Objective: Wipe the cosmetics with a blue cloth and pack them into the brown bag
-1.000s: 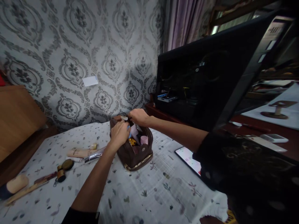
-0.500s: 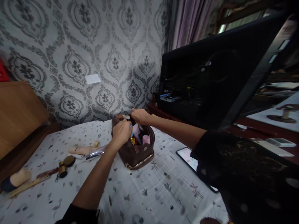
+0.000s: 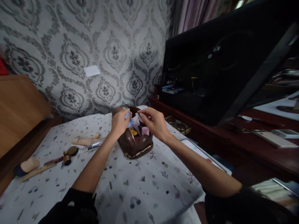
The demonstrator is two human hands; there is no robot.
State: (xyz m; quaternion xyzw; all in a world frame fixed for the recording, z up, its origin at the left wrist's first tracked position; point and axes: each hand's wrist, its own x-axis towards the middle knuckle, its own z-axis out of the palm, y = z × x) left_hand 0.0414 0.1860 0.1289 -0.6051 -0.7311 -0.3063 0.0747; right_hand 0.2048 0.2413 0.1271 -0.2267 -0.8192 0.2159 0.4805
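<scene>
A brown makeup bag (image 3: pixel 137 151) with a gold zipper stands unzipped on the patterned sheet. At its left rim, my left hand (image 3: pixel 120 123) is closed on a soft light-blue item (image 3: pixel 132 122) whose kind is unclear. My right hand (image 3: pixel 155 123) reaches over the right rim, thumb and fingers pinched at a pale piece inside; what they grip is partly hidden. Within the bag show a lilac tube (image 3: pixel 135 120), a small yellow item (image 3: pixel 133 132) and a pink-lidded container (image 3: pixel 145 131).
Left on the sheet (image 3: pixel 140 193) lie a beige tube (image 3: pixel 81 141), a silver tube (image 3: pixel 95 144), a round dark compact (image 3: pixel 72 151) and a brush (image 3: pixel 29 164). A phone (image 3: pixel 198 151) lies under my right forearm. A large black screen (image 3: pixel 210 71) stands at the right.
My right hand has moved from the bag's back rim to its right side, fingers now at the contents. My left hand stays at the left rim, with more light blue showing. The view has shifted.
</scene>
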